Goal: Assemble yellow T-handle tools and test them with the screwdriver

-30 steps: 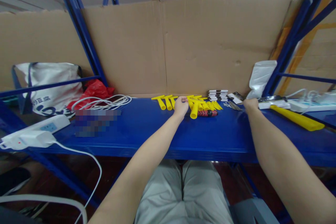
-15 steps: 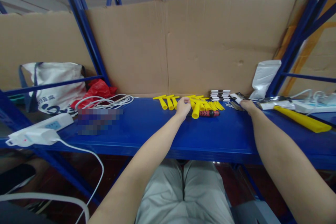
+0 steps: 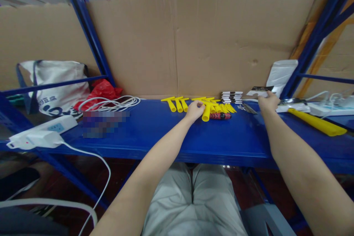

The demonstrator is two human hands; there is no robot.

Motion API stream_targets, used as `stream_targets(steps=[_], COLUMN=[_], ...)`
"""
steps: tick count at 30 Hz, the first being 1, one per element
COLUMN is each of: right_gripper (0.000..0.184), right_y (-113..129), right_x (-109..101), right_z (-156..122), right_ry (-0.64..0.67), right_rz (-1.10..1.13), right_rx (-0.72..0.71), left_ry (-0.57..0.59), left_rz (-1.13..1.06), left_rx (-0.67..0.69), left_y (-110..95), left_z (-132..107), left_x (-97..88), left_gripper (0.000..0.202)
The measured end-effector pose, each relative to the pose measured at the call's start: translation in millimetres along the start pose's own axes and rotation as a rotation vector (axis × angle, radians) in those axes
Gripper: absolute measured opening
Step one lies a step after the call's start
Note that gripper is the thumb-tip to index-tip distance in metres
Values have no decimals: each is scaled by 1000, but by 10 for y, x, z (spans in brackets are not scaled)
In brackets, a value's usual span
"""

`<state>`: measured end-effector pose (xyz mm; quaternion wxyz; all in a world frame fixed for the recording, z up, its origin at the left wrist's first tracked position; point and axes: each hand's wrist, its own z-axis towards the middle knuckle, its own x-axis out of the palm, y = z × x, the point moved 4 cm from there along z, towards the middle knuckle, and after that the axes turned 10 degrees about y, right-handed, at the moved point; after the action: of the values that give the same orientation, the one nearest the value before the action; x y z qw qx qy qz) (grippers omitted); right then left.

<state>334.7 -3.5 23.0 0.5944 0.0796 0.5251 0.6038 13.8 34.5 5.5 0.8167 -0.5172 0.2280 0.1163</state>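
Observation:
My left hand (image 3: 195,110) is at the middle of the blue shelf, its fingers closed at the head of a yellow T-shaped tool (image 3: 205,114) whose round handle points toward me. Similar yellow T-shaped tools (image 3: 179,105) lie to its left, and smaller yellow pieces (image 3: 224,108) are on the right. Under the tool's right side is a red and black handle (image 3: 222,116). My right hand (image 3: 268,102) grips a flat black-and-white packet (image 3: 260,90), raised off the shelf. A dark flat strip (image 3: 249,108) lies left of that hand.
A stack of white-and-black packets (image 3: 231,97) stands against the cardboard wall (image 3: 221,44). At right are a white pouch (image 3: 283,75), a long yellow tool (image 3: 318,121) and a power strip (image 3: 332,109). Coiled white cable (image 3: 121,104), a cloth bag (image 3: 61,88) and another power strip (image 3: 44,132) occupy the left.
My right hand has lifted from the shelf with the black-and-white packet and shifted slightly right. My left hand remains at the yellow tools, its fingers now nearer the front one. The view has tilted slightly.

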Motion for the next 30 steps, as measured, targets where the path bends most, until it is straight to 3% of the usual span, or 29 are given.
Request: stream_targets(steps=[1, 3, 7, 12, 15, 18, 23, 30], right_gripper=[52, 50, 47, 51, 40, 27, 29, 33], right_y=[49, 187, 404, 497, 565, 618, 720, 838], right_x=[-52, -137, -208, -194, -197, -169, 3, 237], right_z=[-63, -183, -339, -342, -307, -276, -318, -494], right_ry=[-7, -21, -59, -41, -66, -78, 7, 269], right_rz=[19, 4, -36, 88, 204, 371, 682, 887], right_rx=[68, 72, -78, -207, -293, -287, -279, -266], left_ry=[30, 81, 136, 153, 151, 168, 218, 220], left_rz=[36, 87, 135, 150, 145, 127, -11, -213], left_rx=[15, 25, 39, 48, 33, 6, -50, -155], left_y=[-5, -12, -30, -40, -28, 2, 58, -16], left_z=[-9, -33, -77, -89, -78, -51, 1, -53], left_x=[13, 30, 28, 32, 46, 72, 144, 186], left_gripper=[10, 17, 31, 31, 32, 37, 47, 30])
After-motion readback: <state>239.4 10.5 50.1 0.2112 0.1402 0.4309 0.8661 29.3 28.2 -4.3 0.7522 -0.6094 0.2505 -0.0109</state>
